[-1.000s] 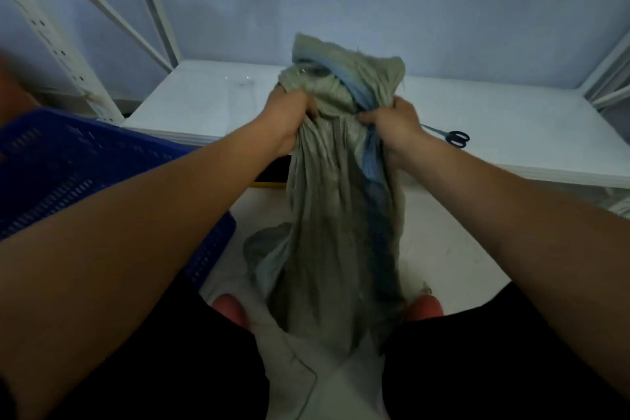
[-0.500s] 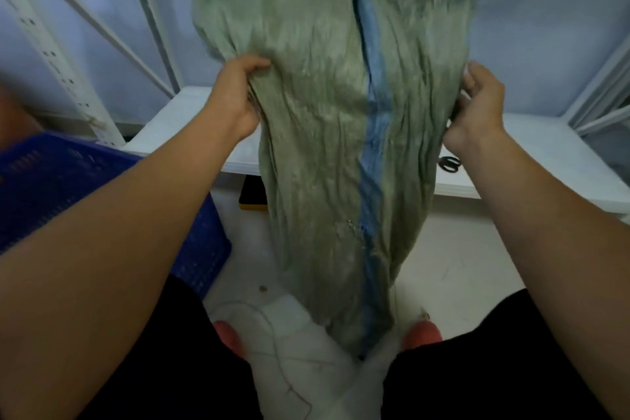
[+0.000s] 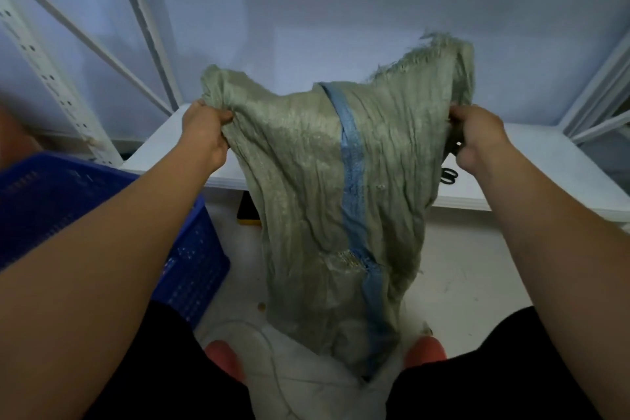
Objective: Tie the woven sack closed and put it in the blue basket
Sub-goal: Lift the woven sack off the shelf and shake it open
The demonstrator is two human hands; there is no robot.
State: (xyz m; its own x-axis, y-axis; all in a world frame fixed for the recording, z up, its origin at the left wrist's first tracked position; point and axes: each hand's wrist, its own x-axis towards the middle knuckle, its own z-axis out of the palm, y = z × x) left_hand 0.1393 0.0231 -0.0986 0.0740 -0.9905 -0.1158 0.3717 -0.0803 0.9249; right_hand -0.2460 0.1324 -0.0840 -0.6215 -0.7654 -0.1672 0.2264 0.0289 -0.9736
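A grey-green woven sack (image 3: pixel 306 187) with a blue stripe down its middle hangs spread out in front of me, its frayed mouth at the top. My left hand (image 3: pixel 204 135) grips the sack's upper left edge. My right hand (image 3: pixel 477 135) grips the upper right edge. The sack's lower end reaches down between my knees, onto white material on the floor. The blue basket (image 3: pixel 191 269) stands on the floor at my left, partly hidden by my left forearm.
A low white shelf board (image 3: pixel 531 160) runs behind the sack, with black scissors (image 3: pixel 449 176) on it near my right hand. White shelf uprights (image 3: pixel 51 78) rise at left and right. A small yellow-and-black object (image 3: pixel 247 213) lies under the shelf. A thin cord (image 3: pixel 272 351) curls by my feet.
A second ago both hands bunched the sack's neck together. They have since pulled apart, spreading the sack wide, and the top edge has come down from its highest point.
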